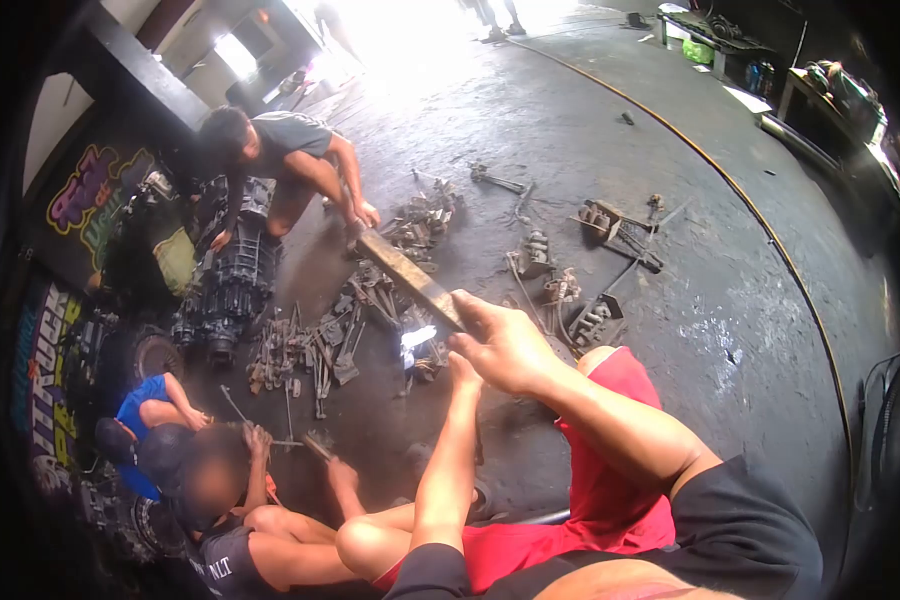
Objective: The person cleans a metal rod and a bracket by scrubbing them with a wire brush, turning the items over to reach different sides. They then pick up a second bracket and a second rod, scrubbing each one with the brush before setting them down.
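Observation:
My right hand (505,345) is closed around the near end of a long, flat, worn wooden bar (400,268). At the bar's far end is the hand (364,217) of a crouching co-worker in a grey shirt. My left hand (465,372) is just below my right one, near the bar's near end. Its fingers are mostly hidden, so what they hold does not show. Beyond and left of my hands lie piles of greasy metal rods and levers (315,345). A bright white patch (418,345) shows beside my left hand.
A gearbox (235,280) stands by the co-worker. Bottom left, a person in a black cap (175,465) holds a metal rod and a wood-handled tool (317,447); someone in blue (145,400) sits behind. Metal linkages (600,320) lie right. A hose (710,150) crosses the floor.

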A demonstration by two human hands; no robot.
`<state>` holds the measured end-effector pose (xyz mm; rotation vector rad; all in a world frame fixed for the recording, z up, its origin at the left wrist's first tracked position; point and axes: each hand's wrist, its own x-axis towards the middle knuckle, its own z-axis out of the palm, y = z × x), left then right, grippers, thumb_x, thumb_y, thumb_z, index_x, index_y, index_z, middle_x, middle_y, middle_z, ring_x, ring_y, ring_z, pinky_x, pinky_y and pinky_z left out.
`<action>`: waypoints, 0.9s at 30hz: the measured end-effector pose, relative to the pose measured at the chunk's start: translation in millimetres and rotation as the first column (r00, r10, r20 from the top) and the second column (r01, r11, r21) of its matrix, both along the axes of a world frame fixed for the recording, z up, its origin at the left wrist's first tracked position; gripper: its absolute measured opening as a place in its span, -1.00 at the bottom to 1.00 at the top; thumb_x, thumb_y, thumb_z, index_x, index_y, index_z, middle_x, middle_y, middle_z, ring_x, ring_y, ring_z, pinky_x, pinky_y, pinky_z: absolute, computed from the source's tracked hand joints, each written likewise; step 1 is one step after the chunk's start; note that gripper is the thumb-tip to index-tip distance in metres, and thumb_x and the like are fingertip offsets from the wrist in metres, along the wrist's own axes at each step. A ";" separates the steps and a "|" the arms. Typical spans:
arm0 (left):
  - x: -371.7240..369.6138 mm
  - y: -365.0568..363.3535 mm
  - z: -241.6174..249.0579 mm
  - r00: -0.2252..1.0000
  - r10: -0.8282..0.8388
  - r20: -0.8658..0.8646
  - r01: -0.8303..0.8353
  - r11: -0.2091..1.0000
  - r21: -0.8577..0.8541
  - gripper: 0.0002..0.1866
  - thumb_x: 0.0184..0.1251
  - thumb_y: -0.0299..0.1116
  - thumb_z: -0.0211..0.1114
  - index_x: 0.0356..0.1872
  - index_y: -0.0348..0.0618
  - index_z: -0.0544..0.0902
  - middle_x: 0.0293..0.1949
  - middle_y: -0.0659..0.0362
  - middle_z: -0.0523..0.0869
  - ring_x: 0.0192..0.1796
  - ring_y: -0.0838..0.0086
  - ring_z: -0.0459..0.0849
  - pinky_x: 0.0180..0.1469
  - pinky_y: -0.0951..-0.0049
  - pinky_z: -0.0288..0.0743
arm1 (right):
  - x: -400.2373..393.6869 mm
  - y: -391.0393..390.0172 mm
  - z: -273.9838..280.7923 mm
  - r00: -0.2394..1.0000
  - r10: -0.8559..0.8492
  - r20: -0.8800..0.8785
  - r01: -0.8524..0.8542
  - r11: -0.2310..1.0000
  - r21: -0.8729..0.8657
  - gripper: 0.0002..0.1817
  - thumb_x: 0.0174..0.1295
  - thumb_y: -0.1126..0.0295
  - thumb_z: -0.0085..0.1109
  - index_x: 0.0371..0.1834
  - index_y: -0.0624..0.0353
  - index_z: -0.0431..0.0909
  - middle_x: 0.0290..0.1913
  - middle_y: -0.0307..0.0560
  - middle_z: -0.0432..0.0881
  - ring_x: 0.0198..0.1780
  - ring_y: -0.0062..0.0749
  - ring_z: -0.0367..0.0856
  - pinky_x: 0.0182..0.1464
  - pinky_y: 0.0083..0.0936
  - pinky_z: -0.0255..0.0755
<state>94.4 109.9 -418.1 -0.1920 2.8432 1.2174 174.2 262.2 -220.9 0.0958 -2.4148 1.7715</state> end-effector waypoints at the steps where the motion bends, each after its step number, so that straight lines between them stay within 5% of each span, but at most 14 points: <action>1: -3.5 1.5 -2.5 1.000 -0.013 -0.004 0.013 1.000 -0.005 -0.38 0.51 0.09 -0.08 -0.25 -0.33 0.70 -0.19 -0.23 0.73 -0.03 -0.04 0.69 0.05 0.01 0.47 | 0.0 0.7 0.8 1.000 0.017 0.018 -0.016 1.000 -0.008 -0.38 0.22 0.19 0.20 0.37 0.10 0.39 0.23 0.14 0.55 0.24 0.03 0.54 0.27 -0.19 0.40; 6: -8.8 -12.5 -39.1 0.999 -0.043 0.024 0.043 0.999 -0.017 -0.40 0.52 0.07 -0.08 -0.24 -0.31 0.70 -0.18 -0.22 0.72 -0.02 -0.05 0.69 0.05 0.01 0.47 | 2.1 -1.0 -1.7 0.999 0.031 -0.033 -0.032 0.999 -0.027 -0.38 0.23 0.19 0.20 0.38 0.07 0.39 0.19 0.16 0.59 0.20 0.09 0.55 0.24 -0.15 0.42; 8: -2.2 -23.5 -64.4 0.998 -0.049 0.044 0.049 0.999 -0.015 -0.41 0.52 0.07 -0.09 -0.23 -0.30 0.70 -0.18 -0.22 0.72 -0.01 -0.06 0.68 0.05 0.00 0.47 | 5.8 0.1 7.6 0.991 0.108 0.074 -0.104 0.993 -0.052 -0.36 0.26 0.32 0.27 0.39 0.32 0.33 0.26 0.26 0.52 0.29 -0.14 0.54 0.30 -0.36 0.38; 15: 15.9 -71.0 -124.6 0.994 -0.060 0.089 0.060 0.998 0.003 -0.44 0.53 0.04 -0.09 -0.21 -0.28 0.70 -0.17 -0.22 0.72 0.00 -0.08 0.67 0.05 0.00 0.47 | 7.8 -5.9 13.3 0.988 0.136 0.074 -0.138 0.990 0.027 -0.36 0.27 0.29 0.26 0.38 0.33 0.33 0.28 0.25 0.51 0.32 -0.12 0.50 0.32 -0.36 0.35; 16: 12.2 -76.1 -125.6 0.994 -0.058 0.089 0.058 0.998 0.004 -0.44 0.53 0.03 -0.09 -0.21 -0.28 0.70 -0.16 -0.22 0.72 0.01 -0.08 0.67 0.05 -0.01 0.47 | 5.8 -9.5 4.3 0.996 0.093 -0.009 -0.092 0.994 0.050 -0.35 0.22 0.17 0.22 0.39 0.05 0.36 0.08 0.29 0.61 0.11 0.21 0.59 0.14 -0.06 0.46; 19: -0.4 -90.1 -129.1 0.979 -0.126 0.162 0.139 0.988 -0.073 -0.53 0.53 -0.02 -0.05 -0.05 -0.19 0.67 -0.11 -0.19 0.71 0.03 -0.12 0.64 0.06 -0.02 0.48 | 3.6 -12.1 -2.5 0.995 0.094 -0.027 -0.093 0.994 0.049 -0.35 0.21 0.17 0.22 0.40 0.05 0.35 0.07 0.30 0.61 0.10 0.22 0.59 0.13 -0.05 0.46; 27: -17.3 -86.0 -99.5 0.915 -0.261 0.306 0.339 0.910 -0.239 -0.55 0.52 -0.03 -0.03 -0.01 -0.18 0.65 -0.10 -0.18 0.71 0.04 -0.12 0.64 0.06 -0.02 0.48 | 6.8 -19.1 2.8 0.990 0.131 -0.046 -0.130 0.991 0.029 -0.35 0.22 0.17 0.21 0.39 0.09 0.35 0.08 0.28 0.61 0.10 0.21 0.59 0.13 -0.06 0.46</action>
